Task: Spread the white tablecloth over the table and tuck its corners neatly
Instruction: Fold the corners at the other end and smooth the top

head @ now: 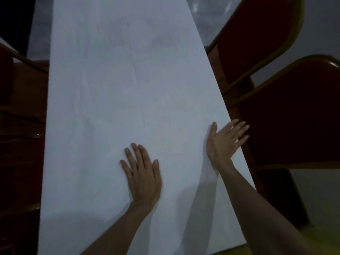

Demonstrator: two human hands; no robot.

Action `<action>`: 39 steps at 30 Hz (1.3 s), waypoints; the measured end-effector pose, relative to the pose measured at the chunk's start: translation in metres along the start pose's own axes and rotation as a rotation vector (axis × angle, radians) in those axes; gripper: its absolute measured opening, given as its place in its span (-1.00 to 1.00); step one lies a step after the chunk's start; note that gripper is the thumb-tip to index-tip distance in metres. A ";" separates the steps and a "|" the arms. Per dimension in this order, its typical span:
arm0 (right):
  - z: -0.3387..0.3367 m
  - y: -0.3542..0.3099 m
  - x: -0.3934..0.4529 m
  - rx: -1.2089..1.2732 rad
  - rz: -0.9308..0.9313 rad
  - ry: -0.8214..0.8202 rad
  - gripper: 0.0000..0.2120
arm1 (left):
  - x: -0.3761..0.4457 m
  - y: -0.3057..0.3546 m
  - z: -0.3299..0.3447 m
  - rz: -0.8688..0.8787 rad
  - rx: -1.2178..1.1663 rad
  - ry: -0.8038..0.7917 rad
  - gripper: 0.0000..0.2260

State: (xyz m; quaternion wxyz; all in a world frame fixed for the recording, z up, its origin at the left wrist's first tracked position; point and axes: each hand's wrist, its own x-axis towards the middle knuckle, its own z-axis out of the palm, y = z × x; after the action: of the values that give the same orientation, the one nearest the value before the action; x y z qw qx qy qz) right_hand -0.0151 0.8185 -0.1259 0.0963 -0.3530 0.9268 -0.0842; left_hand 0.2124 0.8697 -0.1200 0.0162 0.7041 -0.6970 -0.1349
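Note:
The white tablecloth (119,100) lies spread along a long narrow table and covers its whole visible top, with faint creases down the middle. My left hand (142,173) presses flat on the cloth near the front, fingers straight and slightly apart. My right hand (225,140) is open at the table's right edge, palm turned inward against the cloth's edge, fingers reaching out past the edge. The table's corners are out of sight.
Two red padded chairs with gold frames (294,115) stand close against the right side of the table. More dark red chairs (22,100) line the left side. Grey floor (322,34) shows at the far right.

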 end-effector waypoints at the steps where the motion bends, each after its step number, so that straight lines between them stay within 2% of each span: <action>1: 0.002 -0.015 -0.003 0.029 -0.190 -0.039 -0.32 | 0.017 0.008 -0.003 -0.039 -0.023 0.004 -0.44; 2: 0.006 -0.029 -0.011 0.041 -0.539 -0.117 -0.34 | 0.032 0.012 -0.003 -0.030 -0.020 0.015 -0.45; 3: 0.014 -0.037 -0.021 -0.003 -0.927 -0.224 -0.36 | 0.045 0.011 -0.001 -0.003 -0.010 0.040 -0.47; 4: 0.018 -0.037 -0.022 -0.096 -1.239 -0.295 -0.38 | 0.052 0.009 0.002 0.009 -0.003 0.069 -0.49; 5: 0.016 -0.035 -0.008 -0.177 -1.408 -0.314 -0.38 | 0.055 0.005 0.004 -0.009 -0.003 0.096 -0.50; 6: 0.014 -0.031 0.015 -0.232 -1.400 -0.283 -0.38 | 0.055 0.003 0.006 -0.049 -0.002 0.130 -0.52; 7: 0.011 -0.030 0.042 -0.251 -1.260 -0.218 -0.37 | 0.053 0.003 0.009 -0.097 -0.003 0.168 -0.52; 9: -0.002 -0.032 0.091 -0.187 -0.771 -0.105 -0.33 | 0.048 0.006 0.011 -0.136 0.033 0.190 -0.51; 10: -0.005 -0.038 0.101 -0.140 -0.617 -0.089 -0.32 | 0.049 0.008 0.012 -0.135 0.047 0.191 -0.50; 11: -0.006 -0.049 0.098 -0.070 -0.630 -0.120 -0.30 | 0.051 0.007 0.012 -0.138 0.048 0.188 -0.48; 12: -0.003 -0.062 0.085 -0.027 -0.824 -0.181 -0.31 | 0.053 0.005 0.012 -0.153 0.036 0.185 -0.47; 14: 0.013 -0.071 0.051 -0.112 -1.494 -0.323 -0.37 | 0.053 0.003 0.014 -0.186 0.033 0.184 -0.45; 15: 0.017 -0.076 0.055 -0.176 -1.692 -0.335 -0.39 | 0.052 0.003 0.015 -0.190 0.042 0.183 -0.44; 16: 0.017 -0.086 0.073 -0.207 -1.715 -0.288 -0.41 | 0.051 0.004 0.015 -0.190 0.043 0.182 -0.44; 17: 0.019 -0.097 0.097 -0.208 -1.554 -0.219 -0.41 | 0.052 0.004 0.015 -0.192 0.037 0.188 -0.44; 19: 0.014 -0.116 0.140 -0.154 -0.994 -0.149 -0.38 | 0.054 0.004 0.013 -0.202 0.020 0.193 -0.44; 20: 0.011 -0.128 0.144 -0.153 -0.852 -0.173 -0.35 | 0.055 0.005 0.012 -0.206 0.014 0.194 -0.45; 21: 0.012 -0.139 0.134 -0.137 -0.897 -0.197 -0.33 | 0.055 0.005 0.011 -0.206 0.011 0.194 -0.45; 24: 0.029 -0.149 0.071 -0.189 -1.681 -0.353 -0.37 | 0.055 0.004 0.009 -0.190 -0.015 0.186 -0.48; 25: 0.032 -0.153 0.068 -0.225 -1.811 -0.355 -0.39 | 0.056 -0.003 0.008 -0.201 -0.012 0.194 -0.49; 26: 0.034 -0.161 0.078 -0.249 -1.765 -0.300 -0.39 | 0.058 -0.011 0.007 -0.228 -0.007 0.199 -0.50; 27: 0.034 -0.171 0.094 -0.228 -1.550 -0.246 -0.38 | 0.063 -0.022 0.005 -0.272 -0.009 0.201 -0.50; 28: 0.033 -0.184 0.107 -0.174 -1.250 -0.222 -0.37 | 0.071 -0.037 0.002 -0.317 -0.008 0.200 -0.49; 29: 0.030 -0.199 0.115 -0.146 -1.014 -0.241 -0.35 | 0.082 -0.052 -0.002 -0.338 -0.002 0.205 -0.48; 30: 0.027 -0.214 0.111 -0.159 -0.925 -0.292 -0.33 | 0.098 -0.068 -0.008 -0.339 0.004 0.202 -0.48; 31: 0.029 -0.224 0.091 -0.169 -1.040 -0.319 -0.32 | 0.115 -0.083 -0.017 -0.338 0.005 0.191 -0.47; 34: 0.046 -0.222 0.014 -0.210 -1.963 -0.462 -0.39 | 0.156 -0.124 -0.039 -0.407 0.019 0.198 -0.47; 35: 0.049 -0.219 0.006 -0.274 -2.166 -0.456 -0.41 | 0.159 -0.138 -0.043 -0.448 0.025 0.209 -0.49; 36: 0.051 -0.227 0.014 -0.315 -2.249 -0.404 -0.41 | 0.155 -0.151 -0.045 -0.499 0.025 0.223 -0.51; 37: 0.056 -0.241 0.032 -0.325 -2.179 -0.305 -0.39 | 0.147 -0.163 -0.046 -0.565 0.021 0.236 -0.52; 38: 0.060 -0.256 0.054 -0.346 -1.950 -0.251 -0.38 | 0.140 -0.173 -0.046 -0.648 0.015 0.246 -0.52; 39: 0.059 -0.271 0.076 -0.305 -1.602 -0.216 -0.36 | 0.137 -0.179 -0.049 -0.744 0.010 0.250 -0.52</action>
State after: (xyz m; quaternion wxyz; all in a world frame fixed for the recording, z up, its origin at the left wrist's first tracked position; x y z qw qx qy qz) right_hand 0.1162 0.5630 -0.1310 0.0466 -0.9229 0.3807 0.0338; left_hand 0.3962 0.7312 -0.1340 0.0477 0.9197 -0.3876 -0.0414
